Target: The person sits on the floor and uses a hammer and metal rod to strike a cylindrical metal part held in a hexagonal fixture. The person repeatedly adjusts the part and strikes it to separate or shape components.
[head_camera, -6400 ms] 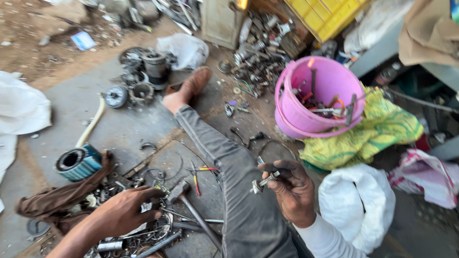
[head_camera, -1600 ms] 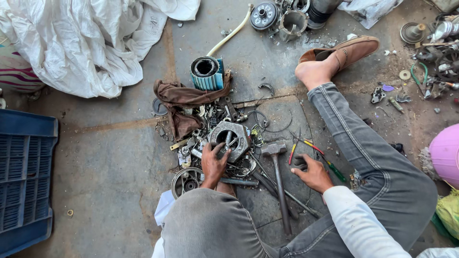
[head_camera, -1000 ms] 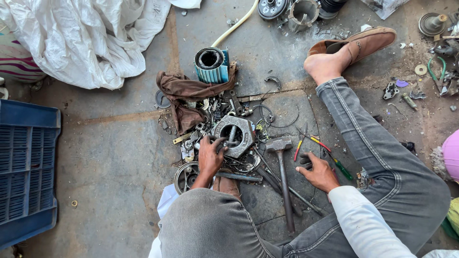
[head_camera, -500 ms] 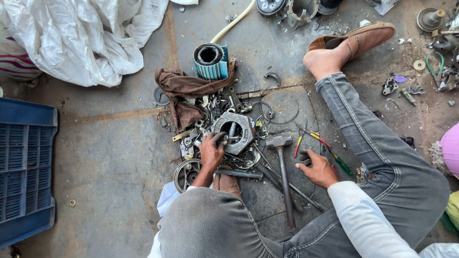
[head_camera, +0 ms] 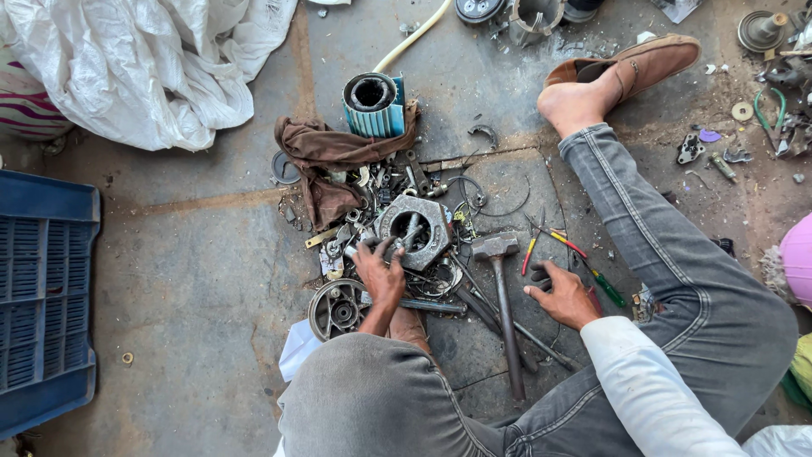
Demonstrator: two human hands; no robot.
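The person sits on a concrete floor (head_camera: 194, 279) with a heap of metal scrap between the knees. The left hand (head_camera: 381, 272) reaches into the heap, its fingers curled down around a small metal piece at the lower left edge of a grey hexagonal motor housing (head_camera: 414, 230); whether the fingers actually pinch that piece or only rest on it I cannot tell, since the knuckles cover it. The housing lies flat in the middle of the pile, its round opening facing up. The right hand (head_camera: 565, 296) rests on the floor to the right, fingers loosely bent and holding nothing that shows, just beside a hammer (head_camera: 501, 296) whose head points away from the person. Red and yellow handled screwdrivers (head_camera: 558, 241) lie near that hand. A brown rag (head_camera: 326, 161) is draped at the far side of the heap, touching a ribbed teal cylinder (head_camera: 375, 103). A round wheel-like cover (head_camera: 338, 309) lies by the left wrist. A blue plastic crate (head_camera: 42, 296) sits well apart on the left, below a white sack (head_camera: 144, 59)
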